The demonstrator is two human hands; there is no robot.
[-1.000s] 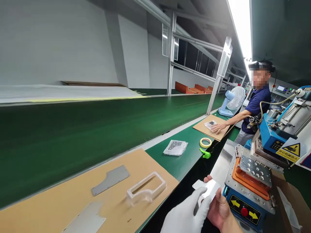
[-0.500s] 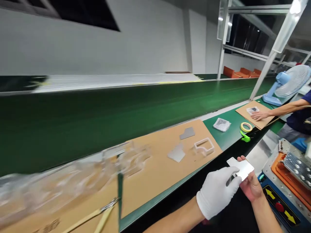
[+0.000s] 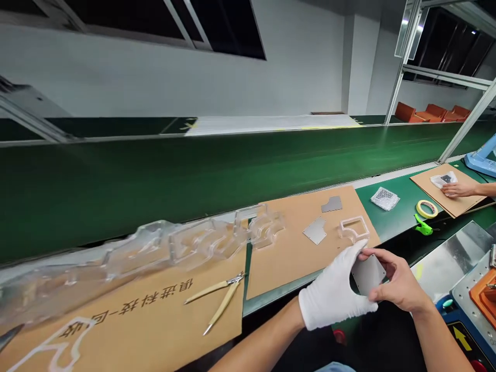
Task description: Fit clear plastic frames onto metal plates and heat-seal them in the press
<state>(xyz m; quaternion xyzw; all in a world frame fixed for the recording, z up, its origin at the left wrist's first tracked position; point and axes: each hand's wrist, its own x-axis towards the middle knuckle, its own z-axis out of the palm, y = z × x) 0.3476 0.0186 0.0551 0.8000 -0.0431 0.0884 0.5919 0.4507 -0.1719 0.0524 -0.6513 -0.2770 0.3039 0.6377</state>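
Note:
A small flat metal plate, grey with tiny corner holes, is held tilted between my two hands above the bench's front edge. My left hand, in a white glove, curves around the plate's left side, fingers at the top and thumb below. My bare right hand grips the right side, its thumb near the lower corner. Just beyond the fingers, a clear plastic frame rests on a cardboard sheet. Two similar plates, one light grey and one darker, lie beside it.
Left of me, clear plastic frames stretch along the bench. Yellow-handled nippers lie on cardboard. To the right are a wrapped packet, a tape roll, a green clamp, a co-worker's hand and a machine.
The view has swung left. The plate, formerly bright and lying flatter, is now tipped and looks grey. My left hand has shifted from pinching its face to curving around its side.

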